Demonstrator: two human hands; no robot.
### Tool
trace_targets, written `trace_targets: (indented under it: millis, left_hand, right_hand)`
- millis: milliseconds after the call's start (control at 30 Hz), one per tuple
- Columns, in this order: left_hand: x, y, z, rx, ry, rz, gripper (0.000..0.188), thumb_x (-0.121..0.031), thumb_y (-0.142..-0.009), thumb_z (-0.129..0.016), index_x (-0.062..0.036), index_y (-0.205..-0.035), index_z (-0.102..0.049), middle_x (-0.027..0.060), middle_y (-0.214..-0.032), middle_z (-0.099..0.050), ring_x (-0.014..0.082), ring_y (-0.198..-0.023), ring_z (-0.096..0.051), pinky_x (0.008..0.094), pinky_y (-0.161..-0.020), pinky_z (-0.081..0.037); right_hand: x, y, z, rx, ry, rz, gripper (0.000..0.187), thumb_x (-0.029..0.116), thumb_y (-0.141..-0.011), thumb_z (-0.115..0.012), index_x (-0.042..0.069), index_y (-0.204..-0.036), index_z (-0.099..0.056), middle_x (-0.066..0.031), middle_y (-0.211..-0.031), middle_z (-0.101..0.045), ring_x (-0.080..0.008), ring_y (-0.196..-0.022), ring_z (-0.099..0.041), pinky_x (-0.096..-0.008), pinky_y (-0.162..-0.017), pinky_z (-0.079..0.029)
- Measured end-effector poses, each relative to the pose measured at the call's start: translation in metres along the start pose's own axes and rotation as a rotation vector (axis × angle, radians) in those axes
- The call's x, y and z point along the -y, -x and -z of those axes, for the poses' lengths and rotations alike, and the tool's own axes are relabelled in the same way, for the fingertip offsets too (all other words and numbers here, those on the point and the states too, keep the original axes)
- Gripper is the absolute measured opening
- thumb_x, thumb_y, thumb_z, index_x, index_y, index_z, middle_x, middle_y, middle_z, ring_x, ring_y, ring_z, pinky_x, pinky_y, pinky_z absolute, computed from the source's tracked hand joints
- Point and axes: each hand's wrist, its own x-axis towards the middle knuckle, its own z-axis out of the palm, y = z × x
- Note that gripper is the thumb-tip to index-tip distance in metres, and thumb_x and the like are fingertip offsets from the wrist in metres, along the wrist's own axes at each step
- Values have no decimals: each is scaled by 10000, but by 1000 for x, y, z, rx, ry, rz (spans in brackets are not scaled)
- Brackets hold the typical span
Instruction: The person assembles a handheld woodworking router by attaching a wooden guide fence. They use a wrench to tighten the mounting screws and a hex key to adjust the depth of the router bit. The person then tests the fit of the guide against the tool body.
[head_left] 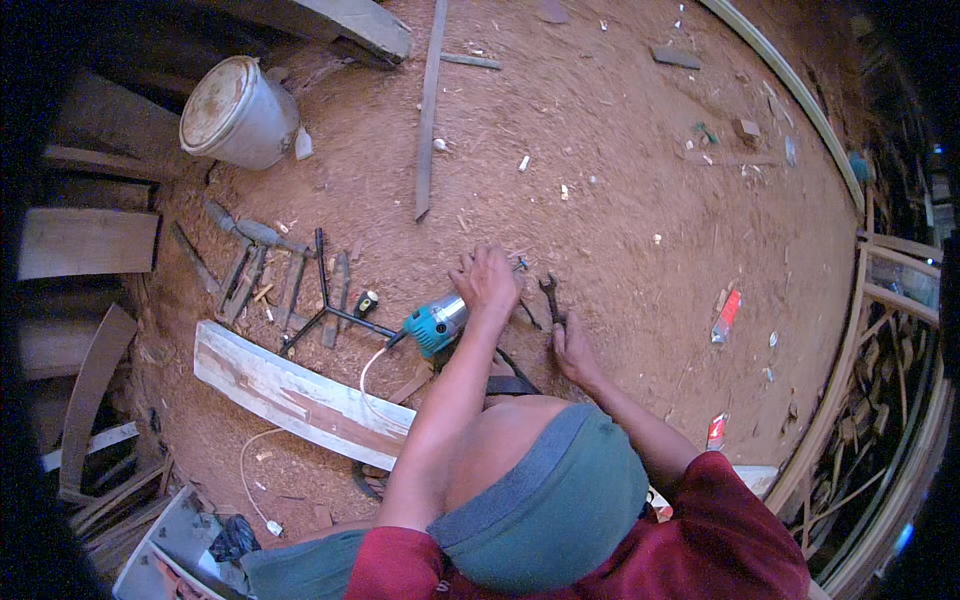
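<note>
A teal and silver corded power tool [432,328], which looks like a trim router, lies just in front of my knees. My left hand [486,279] is closed around its silver end, and a small metal tip [520,265] sticks out beyond my fingers. To the right of it, my right hand [573,348] grips a dark open-ended wrench [549,290] by its lower end. The wrench's jaw points up and away from me, apart from the tool's tip. My left palm hides part of the tool's body.
A curved, white-painted board [290,396] lies left of my legs. Beyond it are a black multi-armed wrench [325,306], a yellow-black screwdriver handle [367,302] and several chisel-like tools [290,287]. A lidded white bucket [240,115] stands far left. A long wood strip [428,120] lies ahead.
</note>
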Motion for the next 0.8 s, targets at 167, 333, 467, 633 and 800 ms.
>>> trace_targets:
  millis: [167, 333, 467, 633, 800]
  left_hand:
    - [-3, 12, -2, -69, -33, -38, 425, -343, -764, -755, -87, -1097, -688, 111, -1249, -567, 312, -1232, -482, 524, -979, -380]
    - [7, 13, -2, -45, 30, -86, 342, -321, -760, -751, -86, -1005, -711, 116, -1246, -566, 311, -1203, -489, 522, -969, -376]
    - [-3, 10, -3, -88, 41, 0, 321, -293, -762, -746, -94, -1011, -709, 96, -1229, -576, 299, -1175, -499, 518, -982, -362]
    - [9, 25, -2, -230, -1, -251, 368, -257, -740, -758, -114, -1069, -678, 67, -1239, -585, 269, -1221, -494, 503, -1035, -332]
    - [30, 62, 7, -217, -183, -808, 343, -208, -754, -735, -146, -1086, -676, 62, -1239, -600, 247, -1271, -487, 530, -1104, -283]
  right_hand:
    - [-7, 1, -14, 3, -123, -41, 310, 291, -982, -532, 21, -1110, -447, -321, -956, -583, -517, -915, -580, -571, -785, -437]
    - [25, 1, -7, -27, -116, -80, 447, 370, -880, -690, 1, -1087, -544, -263, -938, -641, -456, -899, -622, -517, -785, -478]
    - [14, -3, -24, -91, -104, -62, 362, 337, -843, -732, 16, -984, -637, -207, -880, -670, -416, -862, -639, -497, -768, -493]
    - [31, 9, -8, -159, -247, -78, 283, 289, -833, -753, 24, -902, -684, -149, -753, -651, -293, -705, -627, -429, -670, -489]
    - [50, 21, 8, -205, -388, -79, 268, 268, -843, -750, 10, -867, -681, -96, -673, -613, -185, -606, -553, -368, -585, -454]
